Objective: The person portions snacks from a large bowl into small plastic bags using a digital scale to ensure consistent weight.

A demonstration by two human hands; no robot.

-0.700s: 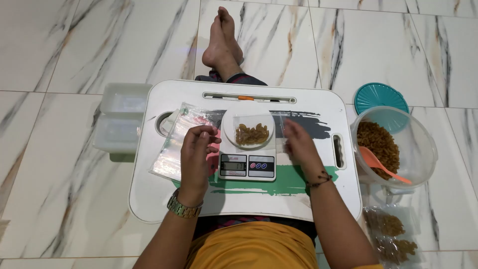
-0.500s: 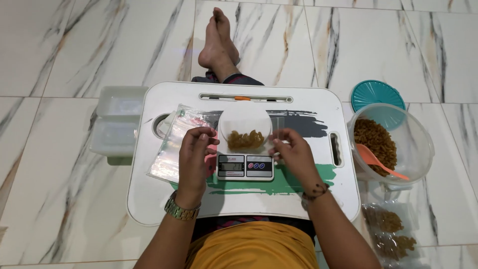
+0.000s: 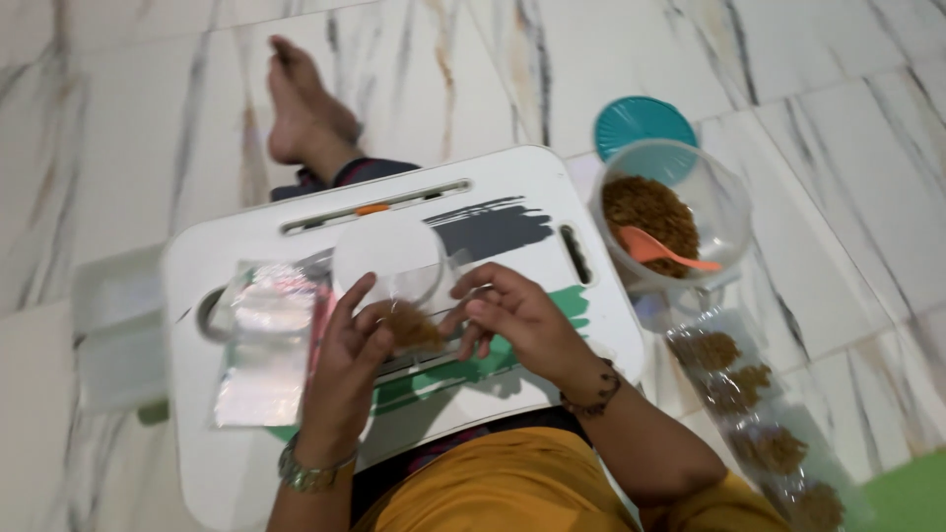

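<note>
Marble floor (image 3: 818, 59) all round; I sit on it with the white lap tray (image 3: 537, 182) across my legs, one foot (image 3: 301, 113) out past its far edge. The tray fills the middle, so working room is only its top. Its right edge nearly touches the clear tub (image 3: 724, 212) of brown grain, an orange scoop (image 3: 655, 251) resting inside and the teal lid (image 3: 641, 123) behind it, all within easy reach. Filled packets (image 3: 759, 404) lie in a row on the floor by my right knee, out of the way. A stack of empty bags (image 3: 261, 340) sits on the tray's left half, just beside my left hand (image 3: 345, 379). A clear box (image 3: 113, 335) stands off the left edge. Both hands meet over the scale, my left and right hand (image 3: 517, 320) pinching a small clear bag (image 3: 409, 320) with a clump of grain in it, held low over the tray so spills land there. The white dish (image 3: 389, 258) sits just behind it.
</note>
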